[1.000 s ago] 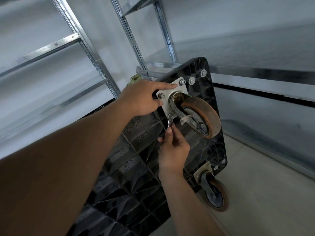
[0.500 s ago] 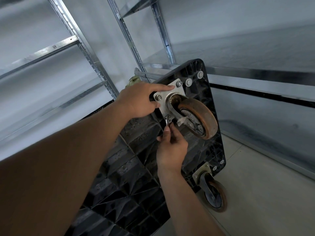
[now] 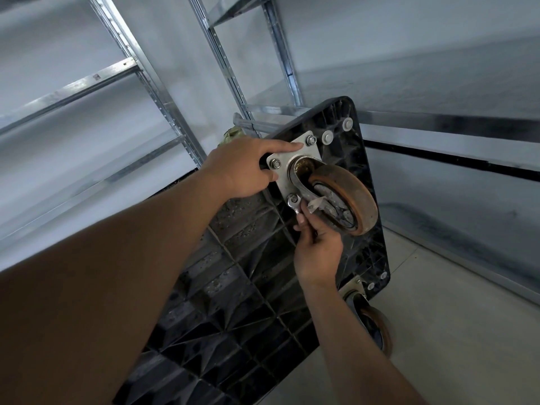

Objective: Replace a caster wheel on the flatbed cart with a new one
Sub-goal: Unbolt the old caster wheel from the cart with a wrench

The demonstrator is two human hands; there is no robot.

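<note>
The black flatbed cart (image 3: 242, 287) stands tipped on its side, ribbed underside facing me. A worn brown caster wheel (image 3: 349, 198) hangs from a silver mounting plate (image 3: 292, 159) bolted near the cart's top corner. My left hand (image 3: 245, 168) rests on the plate's left edge, index finger stretched along the top. My right hand (image 3: 317, 247) grips a small silver wrench (image 3: 293, 203) whose head sits on the plate's lower nut. Two other nuts show on the plate. A second caster (image 3: 375, 325) sits at the cart's lower right corner by the floor.
Metal shelving uprights (image 3: 140, 71) and rails stand behind and left of the cart. A steel shelf beam (image 3: 438, 127) runs along the right wall. Pale floor (image 3: 453, 331) lies at the lower right. A greenish object (image 3: 232, 134) peeks out behind the cart's top edge.
My right hand has shifted slightly with the wrench on the lower nut. My left hand stays on the plate; the view has drifted a little.
</note>
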